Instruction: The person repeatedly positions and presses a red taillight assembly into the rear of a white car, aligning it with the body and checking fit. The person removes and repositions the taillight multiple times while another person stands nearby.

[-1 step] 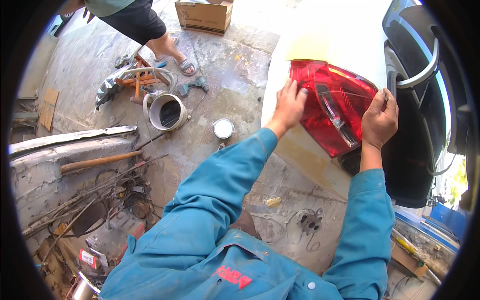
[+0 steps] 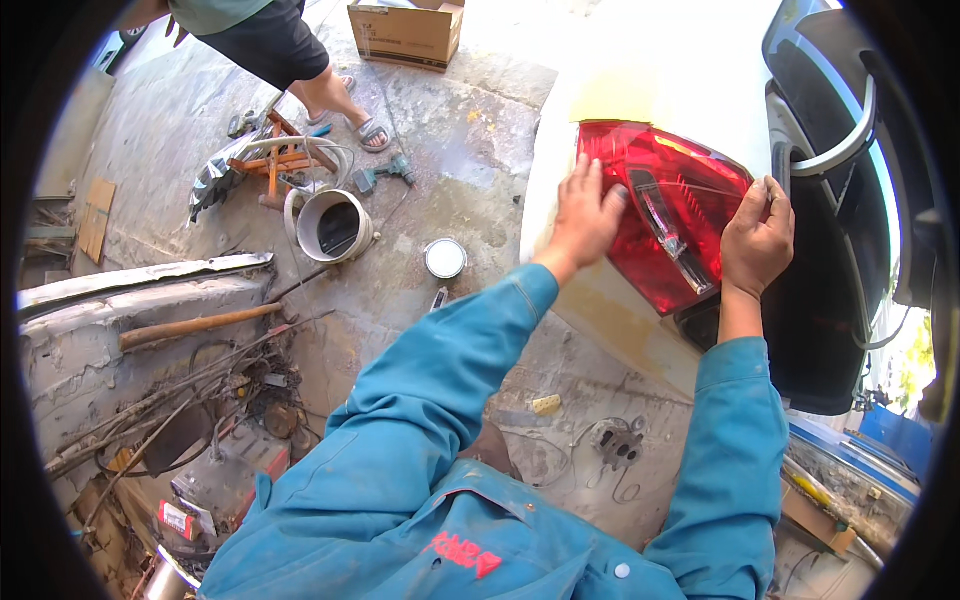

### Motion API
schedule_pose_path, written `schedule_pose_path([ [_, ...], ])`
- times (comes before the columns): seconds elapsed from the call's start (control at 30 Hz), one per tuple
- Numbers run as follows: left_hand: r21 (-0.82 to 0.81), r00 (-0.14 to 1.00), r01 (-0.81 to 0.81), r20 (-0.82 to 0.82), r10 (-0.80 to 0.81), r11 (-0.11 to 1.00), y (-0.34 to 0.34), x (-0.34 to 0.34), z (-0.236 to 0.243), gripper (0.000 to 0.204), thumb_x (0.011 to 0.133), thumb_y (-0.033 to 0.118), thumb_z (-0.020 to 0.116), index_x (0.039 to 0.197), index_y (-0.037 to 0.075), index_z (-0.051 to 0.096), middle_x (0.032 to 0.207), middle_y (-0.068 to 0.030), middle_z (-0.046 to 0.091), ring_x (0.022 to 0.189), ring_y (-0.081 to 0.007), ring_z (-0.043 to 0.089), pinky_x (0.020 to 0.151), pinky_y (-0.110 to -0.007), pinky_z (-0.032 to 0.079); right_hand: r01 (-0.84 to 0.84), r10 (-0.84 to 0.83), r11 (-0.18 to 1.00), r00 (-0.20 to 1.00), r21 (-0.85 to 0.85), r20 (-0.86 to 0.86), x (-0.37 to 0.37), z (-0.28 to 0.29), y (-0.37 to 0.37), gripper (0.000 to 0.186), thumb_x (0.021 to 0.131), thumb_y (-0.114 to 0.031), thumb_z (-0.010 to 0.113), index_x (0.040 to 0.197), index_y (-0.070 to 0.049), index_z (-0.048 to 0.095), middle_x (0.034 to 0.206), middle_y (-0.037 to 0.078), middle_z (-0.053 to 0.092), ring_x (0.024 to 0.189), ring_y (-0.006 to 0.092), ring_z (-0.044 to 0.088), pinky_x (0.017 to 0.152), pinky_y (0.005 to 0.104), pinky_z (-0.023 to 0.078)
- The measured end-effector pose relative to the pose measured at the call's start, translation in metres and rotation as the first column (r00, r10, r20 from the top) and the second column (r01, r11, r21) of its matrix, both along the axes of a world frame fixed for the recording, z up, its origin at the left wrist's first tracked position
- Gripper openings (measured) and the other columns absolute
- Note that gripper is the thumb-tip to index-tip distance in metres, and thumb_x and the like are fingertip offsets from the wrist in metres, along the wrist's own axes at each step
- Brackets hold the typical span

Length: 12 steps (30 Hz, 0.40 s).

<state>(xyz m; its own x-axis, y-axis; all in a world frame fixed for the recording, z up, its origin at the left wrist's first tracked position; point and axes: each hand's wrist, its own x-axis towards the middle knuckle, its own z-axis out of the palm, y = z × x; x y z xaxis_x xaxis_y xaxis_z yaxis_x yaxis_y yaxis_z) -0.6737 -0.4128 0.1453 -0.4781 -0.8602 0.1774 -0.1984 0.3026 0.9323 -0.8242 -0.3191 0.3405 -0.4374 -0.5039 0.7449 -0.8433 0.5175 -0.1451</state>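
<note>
A red tail light (image 2: 690,185) sits at the rear corner of a white car body (image 2: 640,60), beside the dark open boot (image 2: 830,320). My left hand (image 2: 585,215) presses against the lamp's left edge with the fingers spread over the lens. My right hand (image 2: 757,240) grips the lamp's right edge next to the boot opening. Both blue sleeves reach up from the lower edge. The lower part of the lamp is tilted out from the body.
Another person's legs in sandals (image 2: 345,100) stand at the top left near a cardboard box (image 2: 405,30). A bucket (image 2: 335,225), a small white-lidded can (image 2: 445,258), a power drill (image 2: 385,172) and a wiring plug (image 2: 620,445) lie on the concrete. Scrap and a wooden-handled tool (image 2: 195,325) fill the left.
</note>
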Motion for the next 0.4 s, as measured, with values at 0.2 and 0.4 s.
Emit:
schedule_pose_path([
  [0.2,-0.352,0.955,0.081,-0.241,-0.174,0.933,0.037,-0.022,0.108,0.068,0.114,0.032,0.059,0.169,-0.005,0.048,0.18,-0.0252,0.043,0.17,-0.0434,0.034,0.141,-0.057,0.021,-0.016,0.014,0.998,1.0,0.068,0.024,-0.012,0.005,0.009,0.037,0.117,-0.028,0.06,0.137,-0.001,0.077,0.131,0.021,0.079,0.125,0.0392,0.075,0.109,0.0478,0.061],
  [0.4,-0.363,0.963,-0.124,-0.267,0.024,0.924,0.03,-0.056,0.104,0.061,0.116,0.037,0.054,0.165,0.0,0.057,0.176,-0.0219,0.051,0.169,-0.0425,0.038,0.141,-0.06,0.017,-0.083,0.069,0.993,0.985,0.083,0.155,-0.012,0.005,0.006,0.041,0.119,-0.026,0.054,0.145,-0.001,0.074,0.143,0.024,0.075,0.134,0.04,0.071,0.116,0.0472,0.057],
])
